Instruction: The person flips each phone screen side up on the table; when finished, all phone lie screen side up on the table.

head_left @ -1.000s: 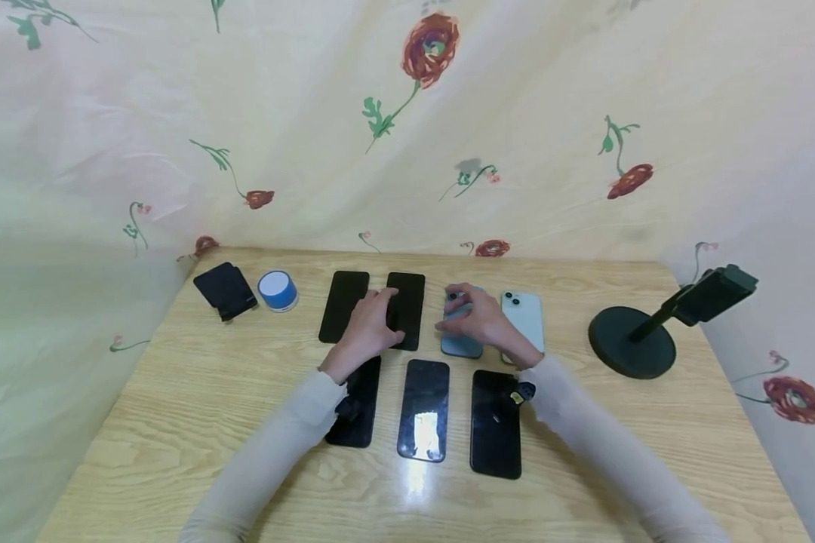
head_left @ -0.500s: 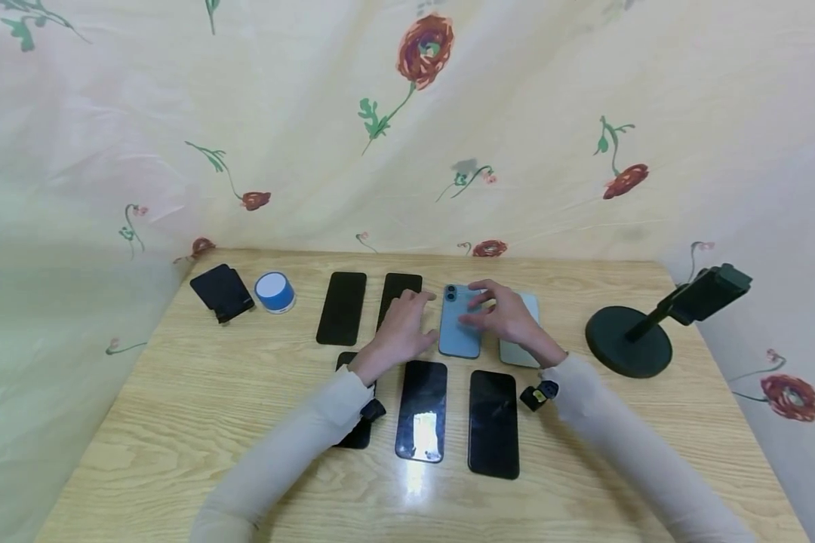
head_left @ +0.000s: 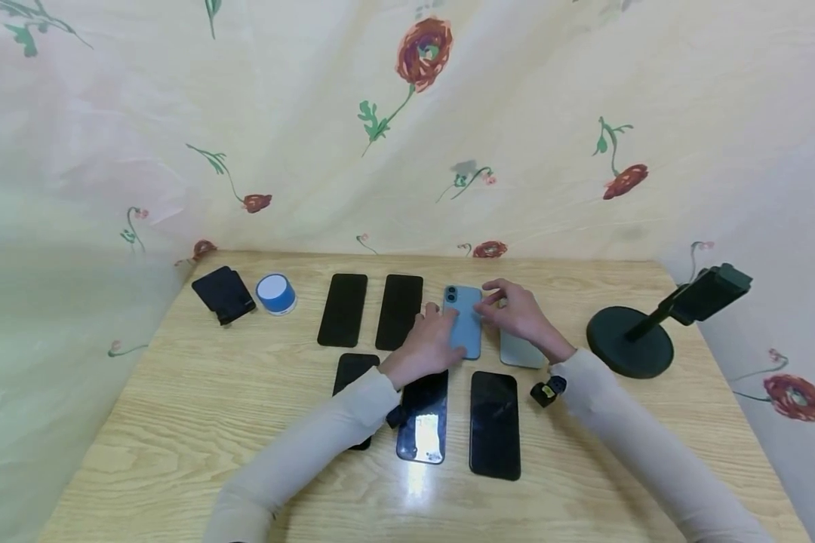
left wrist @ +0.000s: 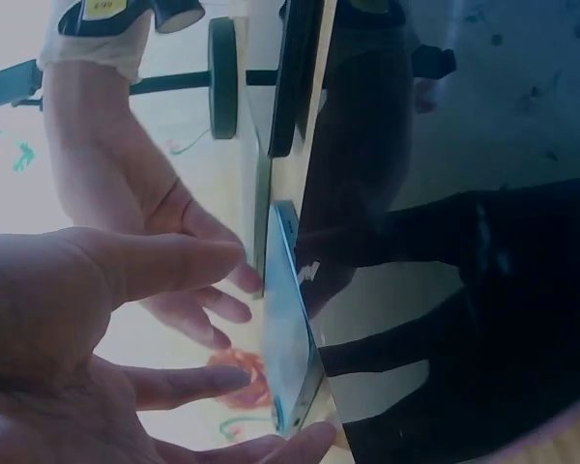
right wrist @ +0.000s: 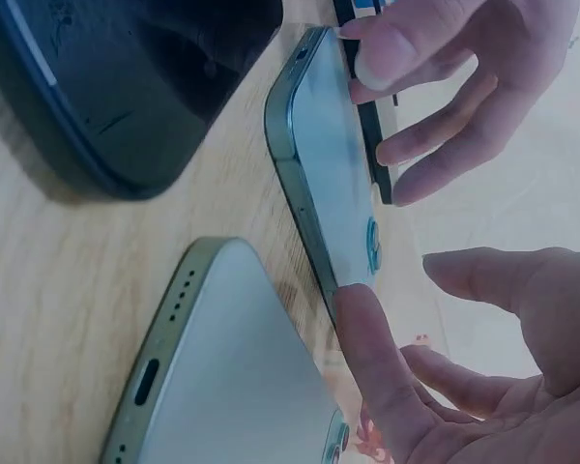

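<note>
Lying between left grip [head_left: 426,345] and right grip [head_left: 518,313]: blue phone [head_left: 469,329]

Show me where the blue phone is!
In the head view, the blue phone lies in the far row, just right of the middle, between a black phone and the pale phone. The left hand and right hand are close by.

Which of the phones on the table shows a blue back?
The blue phone, third from the left in the far row. The pale phone to its right has a whiter back; the five black phones show dark faces.
</note>
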A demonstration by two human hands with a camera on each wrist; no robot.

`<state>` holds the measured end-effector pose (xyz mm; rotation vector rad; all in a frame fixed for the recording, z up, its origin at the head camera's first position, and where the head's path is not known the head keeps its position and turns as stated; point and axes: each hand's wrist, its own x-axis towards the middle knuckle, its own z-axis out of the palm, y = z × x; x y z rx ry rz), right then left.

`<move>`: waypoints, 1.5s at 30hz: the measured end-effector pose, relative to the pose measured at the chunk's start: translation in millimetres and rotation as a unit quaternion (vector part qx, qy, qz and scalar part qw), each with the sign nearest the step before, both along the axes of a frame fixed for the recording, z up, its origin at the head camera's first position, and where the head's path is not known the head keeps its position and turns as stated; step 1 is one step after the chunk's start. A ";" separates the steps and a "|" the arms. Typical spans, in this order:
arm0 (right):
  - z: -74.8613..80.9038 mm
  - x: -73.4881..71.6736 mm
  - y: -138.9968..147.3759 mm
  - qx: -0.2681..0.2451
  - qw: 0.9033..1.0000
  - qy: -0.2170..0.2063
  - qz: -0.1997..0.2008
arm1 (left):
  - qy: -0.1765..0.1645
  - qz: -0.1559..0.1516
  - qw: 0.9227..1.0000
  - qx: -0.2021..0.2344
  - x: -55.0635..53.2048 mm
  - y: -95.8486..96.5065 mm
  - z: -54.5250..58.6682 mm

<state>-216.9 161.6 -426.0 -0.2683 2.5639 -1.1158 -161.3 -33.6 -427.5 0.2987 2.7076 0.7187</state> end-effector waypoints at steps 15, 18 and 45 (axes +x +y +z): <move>-5.2 -13.4 -2.8 0.020 0.999 -0.033 -0.007 | 0.004 -0.037 0.998 -0.051 -3.5 21.7 -0.8; -5.3 -15.5 -3.6 0.022 0.999 -0.037 -0.007 | 0.001 -0.031 0.997 -0.064 -4.5 26.8 -1.3; -4.3 -25.2 -9.4 0.039 0.998 -0.046 -0.010 | 0.000 -0.002 0.993 -0.121 -7.4 44.9 0.3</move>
